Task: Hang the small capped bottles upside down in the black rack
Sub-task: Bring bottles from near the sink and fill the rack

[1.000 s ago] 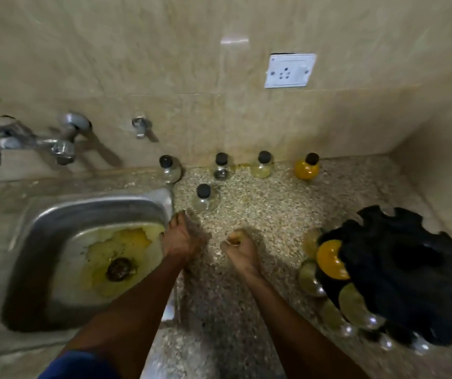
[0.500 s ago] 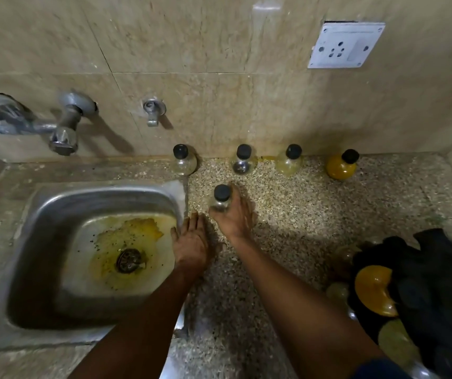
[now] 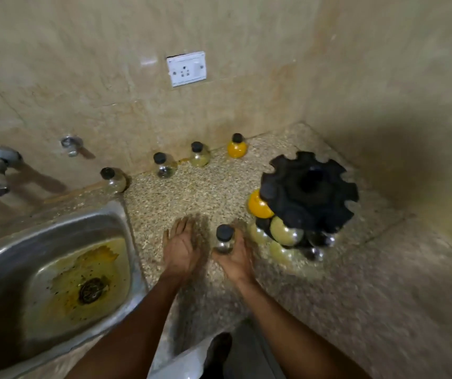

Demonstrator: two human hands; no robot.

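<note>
Right hand (image 3: 233,255) grips the clear bottle (image 3: 223,242) upright near the rack (image 3: 308,192), left hand (image 3: 181,246) lies flat on the worktop (image 3: 192,192); flipping it could knock the hung bottles (image 3: 285,231) loose.

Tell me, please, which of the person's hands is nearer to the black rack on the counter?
The right hand. It holds a small clear bottle just left of the black rack, close to its hanging bottles. The left hand rests flat on the counter, farther left, toward the sink.

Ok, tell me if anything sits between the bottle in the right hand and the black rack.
Nothing visible does. The right hand holds the clear bottle upright just left of the black rack; only bare counter lies between. The rack's near slots already hold bottles, its far notches look free.
</note>
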